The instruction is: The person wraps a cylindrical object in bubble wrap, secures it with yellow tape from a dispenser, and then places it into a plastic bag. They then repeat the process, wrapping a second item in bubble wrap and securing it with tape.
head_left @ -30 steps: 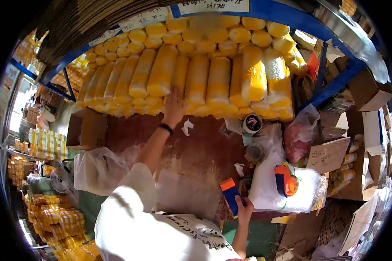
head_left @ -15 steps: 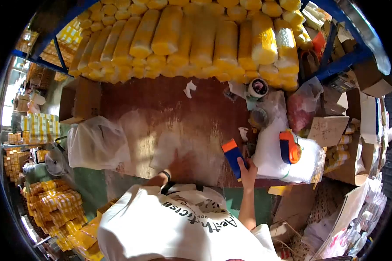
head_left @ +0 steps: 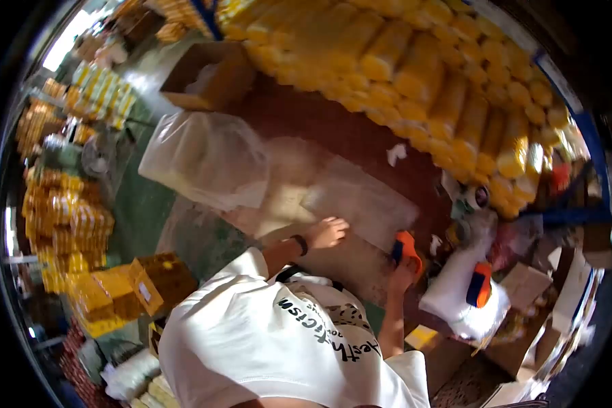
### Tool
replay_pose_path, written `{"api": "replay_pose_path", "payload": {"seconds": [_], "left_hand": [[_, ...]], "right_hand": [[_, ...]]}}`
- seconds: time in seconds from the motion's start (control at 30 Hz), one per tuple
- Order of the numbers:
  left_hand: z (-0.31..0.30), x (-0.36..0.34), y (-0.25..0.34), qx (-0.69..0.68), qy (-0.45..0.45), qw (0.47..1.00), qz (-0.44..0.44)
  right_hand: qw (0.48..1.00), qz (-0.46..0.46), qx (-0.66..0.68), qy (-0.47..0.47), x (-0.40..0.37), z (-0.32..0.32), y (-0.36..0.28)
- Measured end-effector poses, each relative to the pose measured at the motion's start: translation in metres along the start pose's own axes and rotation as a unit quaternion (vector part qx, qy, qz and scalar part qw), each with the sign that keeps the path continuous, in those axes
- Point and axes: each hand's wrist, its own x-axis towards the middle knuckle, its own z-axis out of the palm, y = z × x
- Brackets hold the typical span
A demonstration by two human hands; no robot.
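Note:
My left hand (head_left: 328,232) is over the brown tabletop at the near left edge of a flat, translucent plastic bag (head_left: 370,200). Its slightly bent fingers seem to hold nothing, though blur hides whether they touch the bag. In my right hand (head_left: 402,272) is a flexible orange and navy-blue piece (head_left: 406,246), orange side showing, near the bag's right end. What kind of article it is, I cannot make out. A similar orange and navy piece (head_left: 479,285) lies on a white wrapped bundle (head_left: 455,289) to the right.
A larger stack of clear plastic bags (head_left: 207,160) lies on the table's left. Behind it stands an open cardboard box (head_left: 207,75). Yellow rolls (head_left: 415,68) are piled along the back. White scraps (head_left: 396,155) and a tape roll (head_left: 481,197) lie farther right.
The camera view has turned, so the table appears slanted. My right hand has brought the orange and navy piece closer to the flat bag, and the piece now looks bent.

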Motion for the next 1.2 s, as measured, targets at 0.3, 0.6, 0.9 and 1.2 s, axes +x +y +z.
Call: {"api": "replay_pose_path", "payload": {"seconds": [0.3,0.6,0.9,1.2], "left_hand": [[-0.128,-0.229,-0.119,0.159,0.216,0.863,-0.428],[-0.199,-0.297,-0.216,0.249,0.301,0.767,-0.508],[-0.209,-0.372,-0.210,0.087,0.414,0.786,-0.451],[-0.182,-0.376,-0.220,0.040,0.466,0.765,-0.443]], "right_hand": [[0.865,-0.011,0.468,-0.183,0.059,-0.004,-0.172],[0.689,0.039,0.516,-0.508,0.103,0.048,-0.569],[0.851,-0.282,0.362,-0.254,0.156,-0.092,-0.710],[0.785,-0.091,0.577,-0.205,0.098,0.032,-0.581]]}}
